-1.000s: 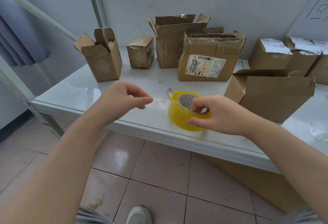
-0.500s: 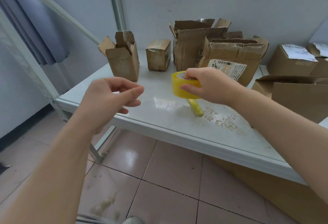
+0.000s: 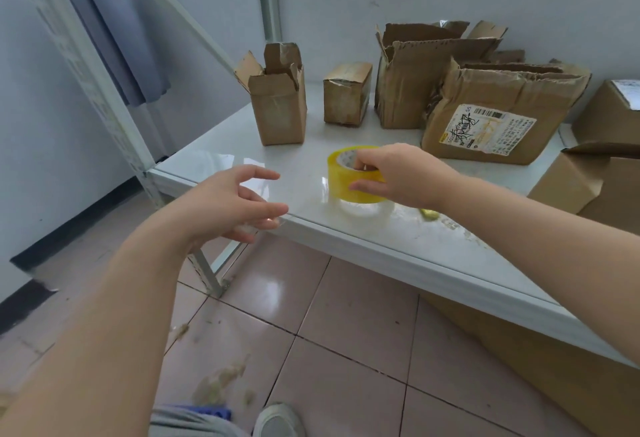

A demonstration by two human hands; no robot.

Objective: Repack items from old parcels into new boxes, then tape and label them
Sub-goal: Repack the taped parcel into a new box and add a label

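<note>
Left hand (image 3: 232,204) hovers at the near edge of the glossy white tabletop (image 3: 214,168), fingers loose and spread, holding nothing. Just beyond, the right hand (image 3: 401,177) grips the round yellow roll of packing tape (image 3: 341,175), low over the tabletop. Farther back stand a tall open brown cardboard box (image 3: 278,111) and a torn labelled parcel (image 3: 502,90).

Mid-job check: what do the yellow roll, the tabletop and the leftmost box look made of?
Tape roll: glossy, translucent yellow plastic film; its core looks like printed card. Tabletop: smooth glossy white, perhaps glass or lacquer; it mirrors the roll. Leftmost box: matte brown cardboard, creased and torn flaps.
</note>
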